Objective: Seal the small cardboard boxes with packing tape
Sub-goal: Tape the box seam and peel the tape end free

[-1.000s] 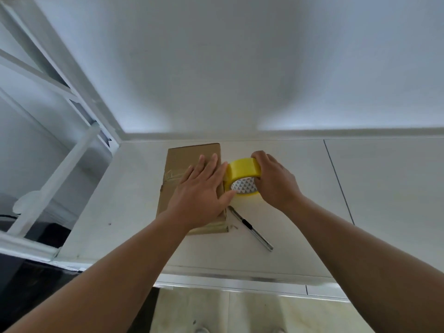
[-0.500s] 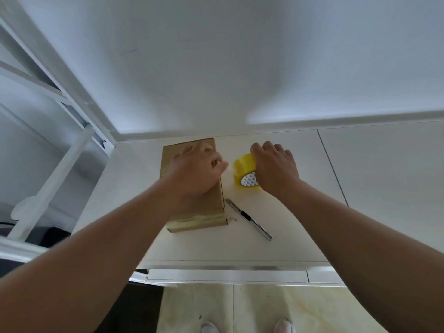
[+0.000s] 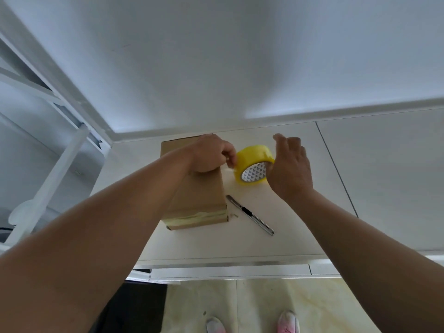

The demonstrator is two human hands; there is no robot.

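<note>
On the white counter [image 3: 264, 241], head view, the box [image 3: 197, 188] lies flat with one short end toward me. A strip of tape [image 3: 199, 216] already runs across that near end. The far end is under my left forearm, so I cannot tell whether it is sealed.

My left hand [image 3: 211, 153] rests on the far right corner of the box. Its fingers are curled, and thumb and forefinger pinch the outer wrap of the roll [image 3: 252, 164] at its left face. I judge this grip is there to lift the free end of the tape. The end itself is too thin to make out. The hand's weight also pins the box against sliding.

The roll stands on edge just right of the box, near its far corner, with the patterned core facing me. My right hand [image 3: 290, 169] braces it from the right, palm and thumb against the rim. The fingers are raised above the roll, loosely bent and apart, not closed round it. I judge this hold keeps the roll from turning while the left hand picks.

The knife [image 3: 249, 213] lies on the counter near the box's near right corner, slanting away toward me and to the right, untouched. It is within reach of the right hand for the cut.

Both hands meet at the roll; the box is directly under the left.
</note>
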